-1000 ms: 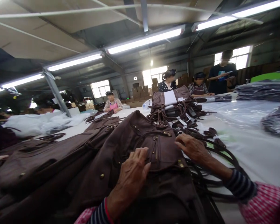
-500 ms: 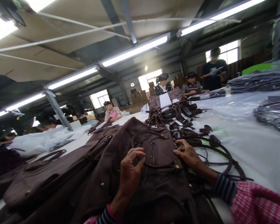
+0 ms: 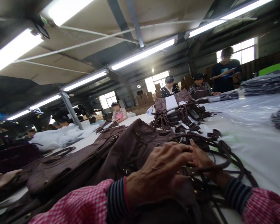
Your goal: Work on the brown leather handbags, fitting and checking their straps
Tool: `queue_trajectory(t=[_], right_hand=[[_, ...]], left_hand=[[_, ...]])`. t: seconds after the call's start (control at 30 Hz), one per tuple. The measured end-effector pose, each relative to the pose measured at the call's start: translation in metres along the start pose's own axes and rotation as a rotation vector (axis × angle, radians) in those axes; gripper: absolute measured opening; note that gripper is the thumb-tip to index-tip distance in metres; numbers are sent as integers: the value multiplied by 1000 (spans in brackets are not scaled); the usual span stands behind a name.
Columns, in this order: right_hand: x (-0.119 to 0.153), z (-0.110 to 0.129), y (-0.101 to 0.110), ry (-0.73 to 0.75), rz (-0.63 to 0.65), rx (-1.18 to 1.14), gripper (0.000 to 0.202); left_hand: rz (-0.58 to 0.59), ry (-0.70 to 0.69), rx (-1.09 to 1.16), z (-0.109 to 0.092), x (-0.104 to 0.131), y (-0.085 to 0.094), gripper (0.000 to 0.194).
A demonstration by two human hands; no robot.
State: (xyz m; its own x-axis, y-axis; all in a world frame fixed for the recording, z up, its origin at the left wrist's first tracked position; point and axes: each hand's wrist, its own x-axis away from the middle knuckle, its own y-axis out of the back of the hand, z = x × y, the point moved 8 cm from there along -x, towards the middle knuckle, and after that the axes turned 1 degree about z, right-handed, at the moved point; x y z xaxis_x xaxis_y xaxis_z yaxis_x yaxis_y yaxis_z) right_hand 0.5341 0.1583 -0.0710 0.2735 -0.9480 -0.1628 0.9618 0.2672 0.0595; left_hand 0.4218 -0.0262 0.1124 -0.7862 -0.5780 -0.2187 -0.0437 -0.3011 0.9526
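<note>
A dark brown handbag (image 3: pixel 140 140) lies in front of me on a stack of similar bags. My left hand (image 3: pixel 158 169) reaches across it to the right, somewhat blurred, its fingers stretched out towards my right hand and no held thing visible. At the bag's right side is my right hand (image 3: pixel 204 158), its thumb raised; most of its fingers are hidden behind my left hand. Brown straps (image 3: pixel 226 155) with metal fittings run beside and under the right hand. Whether that hand grips one of them cannot be made out.
Further back, a pile of brown bags (image 3: pixel 162 105) with straps and white tags stands on the table. Plastic-wrapped goods (image 3: pixel 266 84) lie to the right, clear plastic (image 3: pixel 60 137) to the left. Several people are around the table; another person's hand (image 3: pixel 10 177) shows at far left.
My left hand has moved right across the bag, from near its handle to beside my right hand, now partly covering it. The view has shifted left.
</note>
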Motion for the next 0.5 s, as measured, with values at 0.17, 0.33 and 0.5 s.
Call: queue_trajectory(t=[0.17,0.33,0.5], right_hand=[[-6,-22,-12,-217,14,-302,57],[-10,-1,-12,-126,-26,-158,69],[-30,35,20,-65,-42,63,56]], left_hand=[[166,672,-361,148,107,0,62],[95,855,-431,183,148,15,66],[115,904,-168,190,152,13,60]])
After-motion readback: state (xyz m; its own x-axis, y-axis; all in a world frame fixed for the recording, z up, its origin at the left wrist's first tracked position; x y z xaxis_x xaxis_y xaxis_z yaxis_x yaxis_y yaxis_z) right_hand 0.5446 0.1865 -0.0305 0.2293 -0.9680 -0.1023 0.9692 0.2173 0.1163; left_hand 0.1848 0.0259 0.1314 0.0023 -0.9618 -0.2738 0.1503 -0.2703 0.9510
